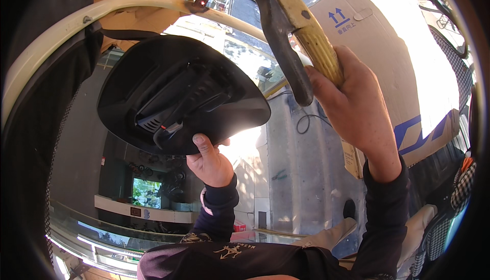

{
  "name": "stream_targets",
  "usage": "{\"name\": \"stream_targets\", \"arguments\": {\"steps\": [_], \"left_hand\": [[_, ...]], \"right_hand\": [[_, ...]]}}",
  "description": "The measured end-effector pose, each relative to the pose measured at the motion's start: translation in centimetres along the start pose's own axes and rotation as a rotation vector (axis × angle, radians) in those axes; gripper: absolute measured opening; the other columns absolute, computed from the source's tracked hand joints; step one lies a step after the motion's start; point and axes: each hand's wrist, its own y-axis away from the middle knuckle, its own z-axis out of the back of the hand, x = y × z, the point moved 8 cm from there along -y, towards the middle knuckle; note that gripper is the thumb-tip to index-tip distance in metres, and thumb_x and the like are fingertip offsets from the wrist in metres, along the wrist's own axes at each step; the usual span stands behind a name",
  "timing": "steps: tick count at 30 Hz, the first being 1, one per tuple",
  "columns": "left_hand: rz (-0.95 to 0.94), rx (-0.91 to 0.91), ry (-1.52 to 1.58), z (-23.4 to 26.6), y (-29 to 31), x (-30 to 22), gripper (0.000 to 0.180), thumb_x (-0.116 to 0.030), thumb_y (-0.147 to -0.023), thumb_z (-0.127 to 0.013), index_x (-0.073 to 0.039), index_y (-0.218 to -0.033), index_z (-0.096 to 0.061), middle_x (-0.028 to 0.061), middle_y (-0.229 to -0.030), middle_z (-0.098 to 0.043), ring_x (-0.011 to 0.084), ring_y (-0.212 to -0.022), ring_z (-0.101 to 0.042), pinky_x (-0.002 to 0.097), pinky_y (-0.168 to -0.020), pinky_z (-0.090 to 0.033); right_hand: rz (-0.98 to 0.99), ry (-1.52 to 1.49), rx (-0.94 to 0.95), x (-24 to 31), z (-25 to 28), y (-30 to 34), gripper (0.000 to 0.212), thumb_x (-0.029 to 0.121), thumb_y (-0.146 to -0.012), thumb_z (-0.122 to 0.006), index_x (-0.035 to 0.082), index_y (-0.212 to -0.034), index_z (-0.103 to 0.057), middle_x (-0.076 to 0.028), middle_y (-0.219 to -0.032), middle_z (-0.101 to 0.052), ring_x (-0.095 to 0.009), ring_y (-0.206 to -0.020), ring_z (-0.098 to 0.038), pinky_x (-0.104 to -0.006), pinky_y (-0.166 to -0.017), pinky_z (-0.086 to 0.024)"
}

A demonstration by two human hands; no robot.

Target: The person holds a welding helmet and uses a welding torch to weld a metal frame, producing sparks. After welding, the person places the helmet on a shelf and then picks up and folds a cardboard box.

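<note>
Left hand (pixel 210 165) pinching the lower rim of a black mask-like shell (pixel 189 88), hollow side facing up, held left of the other grip. Right hand (pixel 357 101) closed around a worn yellow handle (pixel 309 30), cardboard box (pixel 367 50) behind.

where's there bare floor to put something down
The grey floor looks free between the pliers and the cardboard box, bordered in view by the cable above and dark shoe below. Crowded: where the left hand holds the black shield and the right hand the yellow handle, near the curved tube.
</note>
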Motion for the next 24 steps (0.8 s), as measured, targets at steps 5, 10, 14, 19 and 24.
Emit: {"name": "stream_targets", "arguments": {"steps": [5, 10, 14, 19, 24], "left_hand": [[0.005, -0.015, 0.002, -0.16, -0.05, -0.24, 0.052, -0.048, -0.106, -0.069, 0.002, -0.121, -0.069, 0.0117, -0.102, -0.077, 0.0182, -0.077, -0.069, 0.0302, -0.064, -0.052], [0.007, -0.019, 0.004, -0.04, -0.11, -0.09, 0.052, -0.048, -0.106, -0.070, 0.002, -0.121, -0.069, 0.0118, -0.102, -0.077, 0.0183, -0.077, -0.069, 0.0304, -0.064, -0.053], [0.006, -0.019, 0.006, -0.06, -0.21, -0.14, 0.054, -0.049, -0.105, -0.071, 0.002, -0.121, -0.069, 0.0120, -0.102, -0.077, 0.0182, -0.077, -0.069, 0.0303, -0.064, -0.052], [0.008, -0.031, -0.016, -0.09, -0.17, -0.24, 0.055, -0.050, -0.105, -0.070, 0.003, -0.121, -0.069, 0.0126, -0.100, -0.077, 0.0182, -0.075, -0.069, 0.0304, -0.064, -0.052], [0.002, -0.031, -0.014, -0.10, -0.18, -0.29, 0.056, -0.049, -0.106, -0.070, 0.004, -0.122, -0.069, 0.0129, -0.101, -0.077, 0.0183, -0.075, -0.069, 0.0307, -0.063, -0.052]], "right_hand": [[-0.003, -0.006, -0.002, 0.06, -0.03, 0.01, 0.038, 0.031, -0.101, -0.070, -0.007, -0.107, -0.066, -0.023, -0.075, -0.069, -0.030, -0.064, -0.068, -0.0434, -0.068, -0.054], [0.004, 0.003, -0.006, 0.02, -0.09, -0.04, 0.038, 0.030, -0.101, -0.070, -0.007, -0.107, -0.065, -0.024, -0.075, -0.069, -0.031, -0.064, -0.069, -0.0437, -0.068, -0.054], [-0.002, -0.006, 0.001, 0.12, -0.18, 0.00, 0.037, 0.030, -0.101, -0.070, -0.007, -0.107, -0.065, -0.024, -0.075, -0.069, -0.030, -0.065, -0.069, -0.0439, -0.068, -0.054], [-0.003, -0.023, -0.004, 0.12, -0.22, -0.01, 0.037, 0.029, -0.101, -0.070, -0.007, -0.107, -0.064, -0.024, -0.075, -0.069, -0.031, -0.065, -0.069, -0.0445, -0.068, -0.054], [-0.008, -0.023, 0.001, 0.06, -0.17, 0.04, 0.037, 0.029, -0.101, -0.070, -0.007, -0.107, -0.065, -0.024, -0.076, -0.069, -0.031, -0.065, -0.069, -0.0446, -0.069, -0.054]]}}
